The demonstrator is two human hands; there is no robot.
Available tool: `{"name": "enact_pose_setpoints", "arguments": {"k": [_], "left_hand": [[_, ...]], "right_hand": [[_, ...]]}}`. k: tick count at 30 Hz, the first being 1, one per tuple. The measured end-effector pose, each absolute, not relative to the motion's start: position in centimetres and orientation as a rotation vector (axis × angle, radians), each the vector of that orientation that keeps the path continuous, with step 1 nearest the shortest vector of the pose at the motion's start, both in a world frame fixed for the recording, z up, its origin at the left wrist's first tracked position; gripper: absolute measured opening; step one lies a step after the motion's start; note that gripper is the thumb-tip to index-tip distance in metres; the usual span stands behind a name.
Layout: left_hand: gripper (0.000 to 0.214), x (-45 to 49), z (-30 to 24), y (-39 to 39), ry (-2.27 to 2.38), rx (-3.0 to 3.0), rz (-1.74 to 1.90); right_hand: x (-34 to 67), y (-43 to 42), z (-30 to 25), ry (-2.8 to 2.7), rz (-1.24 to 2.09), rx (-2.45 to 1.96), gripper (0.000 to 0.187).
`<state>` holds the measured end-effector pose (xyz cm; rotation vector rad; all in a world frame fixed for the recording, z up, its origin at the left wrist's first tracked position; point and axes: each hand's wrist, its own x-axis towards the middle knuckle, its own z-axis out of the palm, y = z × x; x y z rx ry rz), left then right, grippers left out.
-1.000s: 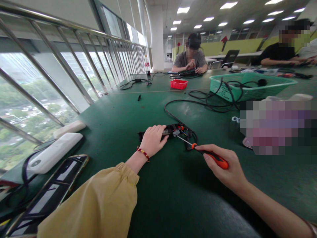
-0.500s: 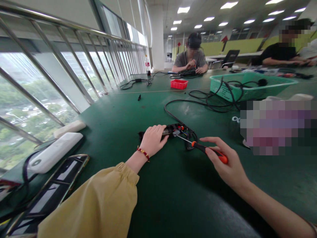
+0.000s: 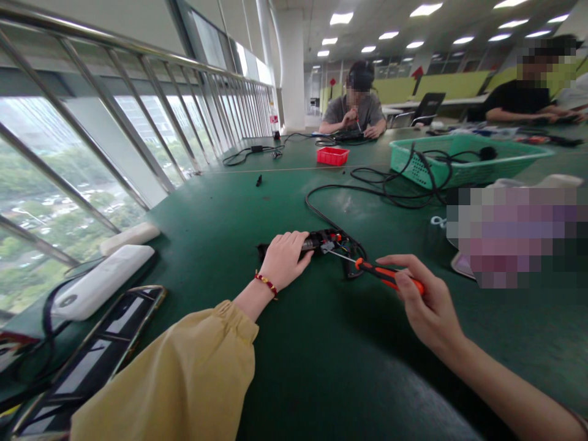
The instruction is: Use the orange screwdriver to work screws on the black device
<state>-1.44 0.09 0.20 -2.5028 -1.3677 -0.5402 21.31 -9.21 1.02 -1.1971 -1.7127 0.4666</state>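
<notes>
My left hand (image 3: 285, 260) is wrapped over a dark, elongated device (image 3: 316, 240) lying on the green table, its fingers closed on the body. At the device's right end the inside is exposed, with red and coloured wires and a grey part. Between the thumb and fingers of my right hand (image 3: 429, 300) is a screwdriver (image 3: 390, 275) with an orange and black handle. Its thin shaft points left, and the tip meets the grey part. A black cable (image 3: 321, 211) runs from the device's exposed end. My left palm hides the middle of the device.
Behind are a red tray (image 3: 333, 156) and a green basket (image 3: 468, 162) holding black cables. A small black piece (image 3: 259, 180) lies further left. A white case (image 3: 103, 285) and a phone (image 3: 92, 361) sit by the railing. Two people sit across the table.
My right fingers have shifted slightly back along the screwdriver handle, and the handle has turned, showing more orange. My left hand and the device have stayed put.
</notes>
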Motion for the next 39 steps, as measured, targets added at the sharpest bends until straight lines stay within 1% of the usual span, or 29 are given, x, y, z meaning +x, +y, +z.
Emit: {"name": "enact_pose_setpoints", "arguments": {"k": [2,3,5,7,9,12,15,21,26,32,39], "left_hand": [[0.031,-1.45,0.20,0.09,-1.364,-2.498,-0.540],[0.031,-1.46,0.21,0.09,-1.362,-2.495,-0.540],[0.031,-1.44,0.22,0.08,-1.361,-2.491,-0.538],[0.031,-1.42,0.23,0.07,-1.362,-2.490,-0.532],[0.031,-1.40,0.22,0.07,-1.362,-2.491,-0.529],[0.031,-1.41,0.18,0.09,-1.366,-2.496,-0.539],[0.030,-1.45,0.15,0.10,-1.367,-2.501,-0.549],[0.031,-1.49,0.16,0.09,-1.367,-2.495,-0.543],[0.031,-1.44,0.15,0.09,-1.368,-2.490,-0.526],[0.031,-1.41,0.17,0.07,-1.367,-2.484,-0.519],[0.032,-1.39,0.19,0.07,-1.365,-2.483,-0.522]], "right_hand": [[21.29,-9.17,0.93,-1.692,0.403,-1.183,0.018],[21.27,-9.13,0.89,-1.685,0.354,-1.172,0.020],[21.22,-9.03,0.79,-1.672,0.250,-1.137,0.031],[21.18,-8.98,0.69,-1.664,0.179,-1.104,0.037],[21.15,-9.00,0.60,-1.640,0.153,-1.092,0.035],[21.10,-9.16,0.55,-1.610,0.151,-1.093,0.023],[21.09,-9.30,0.58,-1.712,0.136,-1.088,0.018],[21.03,-9.22,0.74,-1.745,-0.037,-1.031,0.020],[20.93,-9.24,1.02,-1.782,-0.005,-1.050,0.016],[21.21,-9.36,0.61,-1.675,-0.040,-0.993,0.022],[21.22,-9.34,0.59,-1.675,-0.110,-1.000,0.020]]}}
